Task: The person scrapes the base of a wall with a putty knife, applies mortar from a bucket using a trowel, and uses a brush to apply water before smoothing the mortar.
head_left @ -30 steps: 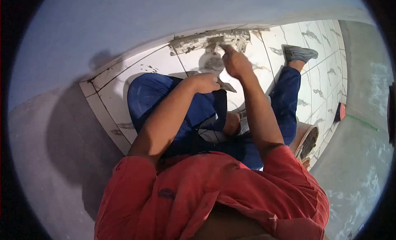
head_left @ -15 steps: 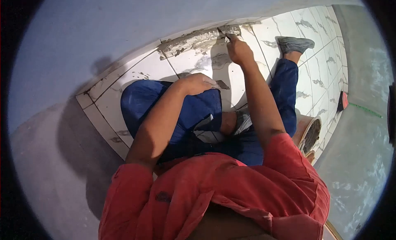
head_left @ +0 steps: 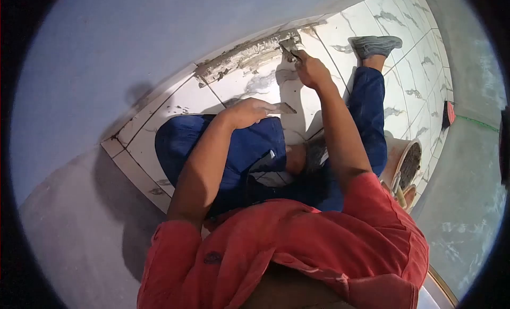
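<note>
My right hand (head_left: 313,71) is closed on the handle of a small putty knife (head_left: 289,46). Its blade is at the right end of a rough strip of grey mortar (head_left: 241,58) along the foot of the wall. My left hand (head_left: 247,112) rests over my bent knee and grips a flat scraper-like plate (head_left: 283,108), which points right with a dark smear on its tip. Fingers hide the rest of this plate. White marbled tiles (head_left: 186,104) lie under both hands, with dark specks on one.
A bucket (head_left: 406,163) with dark grey contents stands right of my leg. A wooden-handled tool (head_left: 399,195) is beside it. My shod foot (head_left: 376,45) stretches out at the upper right. A red and black object (head_left: 449,114) lies by the right wall. The blue-grey wall (head_left: 133,48) borders the mortar.
My right hand has drawn the putty knife slightly back from the wall, so more of its blade shows. The left hand's plate has tilted a little. The view has shifted slightly.
</note>
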{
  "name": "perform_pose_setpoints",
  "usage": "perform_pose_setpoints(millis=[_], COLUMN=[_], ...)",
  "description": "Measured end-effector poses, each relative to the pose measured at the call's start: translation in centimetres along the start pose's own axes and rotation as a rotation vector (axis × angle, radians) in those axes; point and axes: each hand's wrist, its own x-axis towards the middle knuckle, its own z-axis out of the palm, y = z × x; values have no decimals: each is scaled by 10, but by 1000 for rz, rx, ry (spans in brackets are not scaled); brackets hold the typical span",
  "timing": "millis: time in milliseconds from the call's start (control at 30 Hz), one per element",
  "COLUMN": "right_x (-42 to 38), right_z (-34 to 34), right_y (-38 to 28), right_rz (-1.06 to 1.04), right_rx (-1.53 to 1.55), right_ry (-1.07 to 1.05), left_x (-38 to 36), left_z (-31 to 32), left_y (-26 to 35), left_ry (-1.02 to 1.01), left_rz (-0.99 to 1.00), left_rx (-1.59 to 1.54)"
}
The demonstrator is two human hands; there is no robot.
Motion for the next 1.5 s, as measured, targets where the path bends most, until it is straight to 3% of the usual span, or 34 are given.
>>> perform_pose_setpoints(millis=[233,333,500,633,700,900,967,1167,1300,1400,1500], right_x=[13,10,26,18,22,30,11,11,27,23,19], right_z=[-8,-12,-19,-18,-14,-10,-8,-27,-15,-10,-31], right_y=[3,26,21,32,52,33,37,33,38,61,45], right_rz=[13,-159,-90,-48,-199,-87,21,-86,-56,-160,-88], right_rx=[-7,2,44,-31,-17,-13,-15,44,10,21,39], right_ry=[71,25,147,38,77,131,-13,113,95,147,187], left_x=[0,0,2,0,0,0,0,-3,-3,-2,-8], left_z=[1,1,-1,1,1,0,1,0,1,3,2], left_y=[-1,-1,0,-5,-2,-9,-6,1,-5,-5,15], left_ry=[-9,17,-28,24,26,32,32,15,26,87,-1], left_rz=[-22,-46,-141,-61,-56,-7,-105,-107,-2,87,-87], left_rx=[-48,-67,-15,-36,-49,-19,-67,-37,-1,-17,-28])
